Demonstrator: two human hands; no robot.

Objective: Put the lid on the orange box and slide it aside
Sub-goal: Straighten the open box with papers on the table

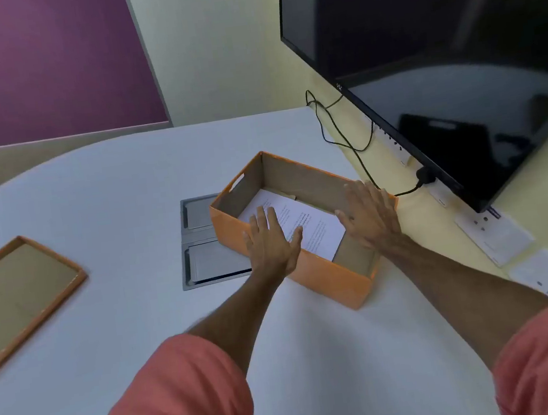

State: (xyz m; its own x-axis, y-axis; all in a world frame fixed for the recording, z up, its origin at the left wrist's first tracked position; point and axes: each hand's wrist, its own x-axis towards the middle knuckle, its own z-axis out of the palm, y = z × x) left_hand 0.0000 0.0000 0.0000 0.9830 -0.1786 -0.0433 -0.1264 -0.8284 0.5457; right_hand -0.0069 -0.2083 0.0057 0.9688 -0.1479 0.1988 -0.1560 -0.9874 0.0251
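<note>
An open orange box [329, 278] with a brown cardboard inside stands on the white table, right of centre. White printed paper [317, 233] lies in its bottom. Its lid [18, 300], orange-rimmed and upside down with the brown inside facing up, lies far to the left near the table's edge. My left hand [271, 242] hovers flat over the box's near wall, fingers spread, holding nothing. Above the box's right end, my right hand [372, 216] is also spread and holds nothing.
A grey recessed cable hatch [202, 250] sits in the table just left of the box. A large black monitor [438, 66] hangs on the right wall, with a black cable [339, 130] and a socket strip [497, 235] below it.
</note>
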